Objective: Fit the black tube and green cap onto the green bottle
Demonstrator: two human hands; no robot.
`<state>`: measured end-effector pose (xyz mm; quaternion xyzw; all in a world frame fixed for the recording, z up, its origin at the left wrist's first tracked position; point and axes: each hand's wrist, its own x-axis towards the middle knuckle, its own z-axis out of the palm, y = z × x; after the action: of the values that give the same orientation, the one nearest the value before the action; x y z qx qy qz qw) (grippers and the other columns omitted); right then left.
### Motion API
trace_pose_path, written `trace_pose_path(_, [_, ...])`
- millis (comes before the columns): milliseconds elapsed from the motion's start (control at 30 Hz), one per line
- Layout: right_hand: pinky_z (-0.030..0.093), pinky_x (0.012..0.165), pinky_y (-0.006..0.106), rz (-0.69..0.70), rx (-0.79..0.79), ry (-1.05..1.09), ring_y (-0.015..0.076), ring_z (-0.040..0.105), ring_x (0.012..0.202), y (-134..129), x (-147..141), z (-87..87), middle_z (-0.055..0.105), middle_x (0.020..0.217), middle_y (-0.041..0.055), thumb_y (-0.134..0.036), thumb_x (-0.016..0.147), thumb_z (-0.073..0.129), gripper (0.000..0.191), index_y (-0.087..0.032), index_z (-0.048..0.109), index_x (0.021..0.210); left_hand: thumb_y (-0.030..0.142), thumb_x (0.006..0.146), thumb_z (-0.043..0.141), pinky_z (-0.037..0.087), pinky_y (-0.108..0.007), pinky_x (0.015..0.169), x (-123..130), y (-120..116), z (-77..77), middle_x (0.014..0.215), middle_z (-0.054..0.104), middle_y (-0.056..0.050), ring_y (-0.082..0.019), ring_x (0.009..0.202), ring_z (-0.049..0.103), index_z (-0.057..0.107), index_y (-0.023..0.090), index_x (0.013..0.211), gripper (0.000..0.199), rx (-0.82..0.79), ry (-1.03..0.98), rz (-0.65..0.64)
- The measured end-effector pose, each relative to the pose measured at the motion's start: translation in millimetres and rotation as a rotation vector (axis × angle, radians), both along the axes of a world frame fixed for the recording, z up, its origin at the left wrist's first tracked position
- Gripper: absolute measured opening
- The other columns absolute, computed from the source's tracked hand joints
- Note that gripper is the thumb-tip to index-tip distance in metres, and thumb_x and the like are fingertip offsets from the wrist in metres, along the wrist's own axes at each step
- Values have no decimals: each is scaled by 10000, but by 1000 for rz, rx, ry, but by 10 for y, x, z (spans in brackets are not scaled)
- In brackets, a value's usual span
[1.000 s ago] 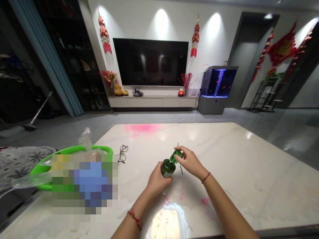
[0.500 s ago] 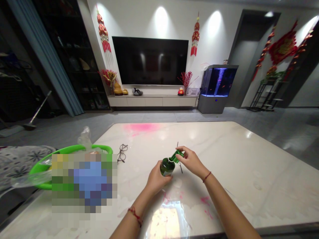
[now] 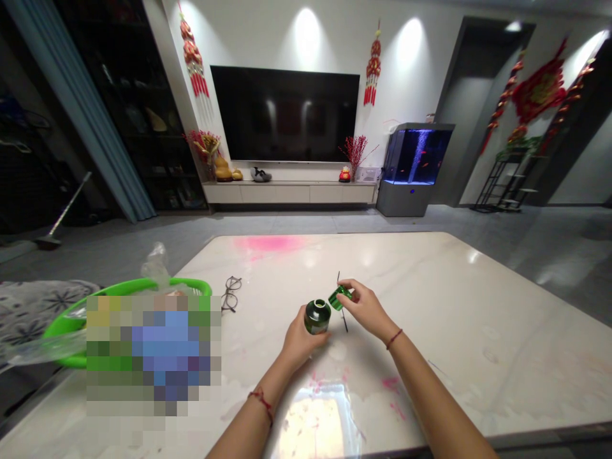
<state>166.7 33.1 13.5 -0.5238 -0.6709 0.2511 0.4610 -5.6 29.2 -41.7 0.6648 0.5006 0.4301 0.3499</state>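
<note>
From where I stand, the bottle is a squat, round-shouldered thing in dark green glass, glossy enough to catch the room's lights. Its mouth is open, a pale ring with green showing inside, and faces up toward the wearer. Part of a label shows low on its side, too small to read. It is above the near-middle part of the desk; whether its base touches the top, I can't tell.

The left hand has its grip wrapped round the bottle's side and lower part, closed to the width of the glass. The right hand has a narrow grip, thumb and fingers pinching the cap. That cap is a brighter, shinier green, short and tubular, held tilted just beside the bottle's mouth and off it. Each wrist wears a red cord bracelet.

A thin dark stick lies on the desk behind the cap, partly hidden by it. Off to the left are wire-framed eyeglasses, and beyond them a bright green basket with clear plastic poking up over its rim; much of its contents is blurred into squares. The pale marbled desk carries pink stains, the broadest near its far edge.
</note>
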Motion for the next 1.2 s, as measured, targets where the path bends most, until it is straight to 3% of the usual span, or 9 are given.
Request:
trace_pose_path(433, [414,578,252,-15,-7,13,105,480,563,18,32,-18,628,824,41,-298,728,531,293,-163,589,981,326,495,737,423,-316,767,-10,49,-22,947,629,-40,-222,874,582,504,185,987,562,-25,96,51])
trace_pose_path(867, [414,574,248,-26,11,-1,99,472,551,5,43,-2,627,806,32,-304,727,532,290,-163,594,973,206,483,742,415,-319,816,-14,59,-59,980,606,-66,-208,920,562,484,137,1016,597,-57,-31,-18])
trace_pose_path(1200, [418,554,242,-21,20,11,97,479,542,19,59,-29,626,800,32,-315,729,529,298,-166,588,980,276,477,759,426,-318,802,-28,80,-99,955,625,-53,-209,896,579,515,156,982,573,-37,-41,4])
